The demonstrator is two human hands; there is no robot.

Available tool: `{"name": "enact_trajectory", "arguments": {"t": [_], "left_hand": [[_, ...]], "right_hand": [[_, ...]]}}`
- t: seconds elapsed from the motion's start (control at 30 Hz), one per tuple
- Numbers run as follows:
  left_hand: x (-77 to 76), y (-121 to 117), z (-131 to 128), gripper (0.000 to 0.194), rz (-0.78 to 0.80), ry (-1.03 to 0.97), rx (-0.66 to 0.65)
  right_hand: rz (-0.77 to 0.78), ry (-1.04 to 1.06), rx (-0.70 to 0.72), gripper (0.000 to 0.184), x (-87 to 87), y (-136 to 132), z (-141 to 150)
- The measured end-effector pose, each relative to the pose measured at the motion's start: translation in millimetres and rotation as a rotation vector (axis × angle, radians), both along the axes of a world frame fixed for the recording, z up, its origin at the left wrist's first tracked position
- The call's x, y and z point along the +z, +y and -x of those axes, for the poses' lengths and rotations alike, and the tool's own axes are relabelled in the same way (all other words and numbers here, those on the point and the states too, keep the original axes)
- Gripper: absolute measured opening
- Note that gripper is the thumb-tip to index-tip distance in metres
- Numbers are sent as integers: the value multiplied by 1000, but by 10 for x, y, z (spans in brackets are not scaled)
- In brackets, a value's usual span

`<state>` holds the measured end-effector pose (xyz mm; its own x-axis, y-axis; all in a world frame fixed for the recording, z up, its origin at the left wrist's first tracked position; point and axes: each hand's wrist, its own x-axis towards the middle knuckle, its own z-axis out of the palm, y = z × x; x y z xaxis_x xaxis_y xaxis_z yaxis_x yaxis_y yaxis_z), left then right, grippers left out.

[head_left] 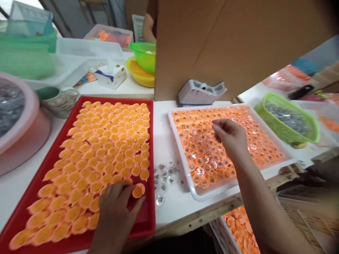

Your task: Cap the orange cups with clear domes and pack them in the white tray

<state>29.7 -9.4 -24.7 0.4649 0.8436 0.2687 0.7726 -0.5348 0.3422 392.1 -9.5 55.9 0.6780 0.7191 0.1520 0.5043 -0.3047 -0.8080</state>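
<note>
At the near end of a red tray, my left hand has its thumb and forefinger closed around a small orange round cup. Rows of similar orange cups fill the tray, some under or beside my fingers. My right hand hovers over a white plastic tray, its fingertips pinched together; whatever they hold, if anything, is hidden. Inside that tray lie packed orange round pieces with dark printed marks and shiny clear faces. Loose clear discs with dark marks are scattered on the white table between the trays.
A pink tub and a mug stand left. Behind the trays are a tall cardboard panel, a white tape-dispenser-like holder and a tissue box. A green basket sits right. Another person's arm shows behind.
</note>
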Motion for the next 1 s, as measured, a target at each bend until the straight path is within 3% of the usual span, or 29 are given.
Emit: {"name": "enact_trajectory", "arguments": {"t": [0.07, 0.13, 0.17, 0.27, 0.37, 0.47, 0.77, 0.87, 1.0], "left_hand": [[84, -89, 17, 20, 107, -42, -4], [152, -166, 31, 18, 205, -116, -9], [181, -195, 35, 17, 257, -157, -6], [239, -247, 35, 20, 463, -281, 42], [246, -269, 23, 18, 664, -413, 96], [236, -280, 10, 21, 799, -547, 133], [356, -179, 39, 31, 1245, -743, 240], [338, -168, 26, 34, 1353, -843, 255], [366, -184, -10, 39, 1378, -843, 220]], "right_hand": [[62, -27, 396, 12, -96, -370, 574], [119, -68, 685, 24, -262, -701, 1126], [153, -111, 741, 31, -367, -824, 1356], [242, -231, 705, 37, -694, -993, 1762], [252, -283, 674, 32, -921, -987, 1819], [228, -310, 682, 31, -1016, -996, 1759], [153, -124, 673, 50, -929, -1204, 1686], [182, -163, 692, 41, -963, -1149, 1663], [164, -258, 658, 23, -1010, -1071, 1618]]}}
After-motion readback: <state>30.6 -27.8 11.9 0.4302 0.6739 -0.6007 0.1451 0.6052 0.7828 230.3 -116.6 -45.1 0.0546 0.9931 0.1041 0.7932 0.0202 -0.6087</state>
